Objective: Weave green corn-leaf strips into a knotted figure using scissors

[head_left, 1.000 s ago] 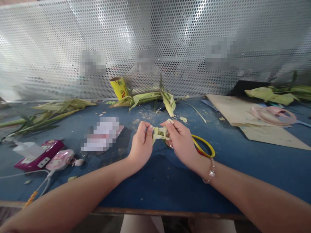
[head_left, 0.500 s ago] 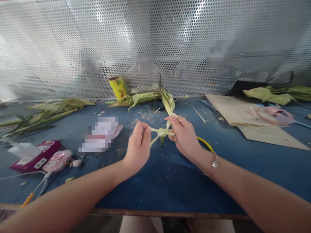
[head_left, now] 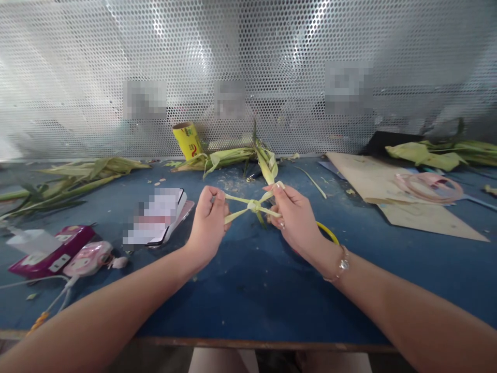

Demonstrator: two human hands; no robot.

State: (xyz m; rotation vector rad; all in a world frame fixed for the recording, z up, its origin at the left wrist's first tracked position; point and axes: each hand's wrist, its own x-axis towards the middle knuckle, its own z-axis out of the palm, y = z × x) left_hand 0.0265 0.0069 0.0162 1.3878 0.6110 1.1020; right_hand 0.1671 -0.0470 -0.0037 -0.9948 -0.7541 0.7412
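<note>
Between my hands a knotted corn husk strip (head_left: 253, 205) is stretched, its pale green ends spread out in an X from a small central knot. My left hand (head_left: 209, 220) is closed on the two ends at the left. My right hand (head_left: 293, 215) pinches the upper right end between thumb and finger, and the lower right end runs to its curled fingers. A green piece hangs just below the knot. Behind my right hand a yellow handle loop (head_left: 329, 231) lies on the table, mostly hidden. Beyond the hands lies a bundle of corn husks (head_left: 267, 163).
At left on the blue table (head_left: 248, 305) are more husks (head_left: 93, 171), a phone (head_left: 165, 217), a purple power strip (head_left: 50, 254) and a pink charger (head_left: 88, 258). A yellow tube (head_left: 186, 141) leans by the perforated metal screen (head_left: 264, 62). Cardboard (head_left: 357, 178) lies right.
My hands have moved apart, left hand going left. The loose loops of husk strip between them have tightened into a small knot with taut ends.
</note>
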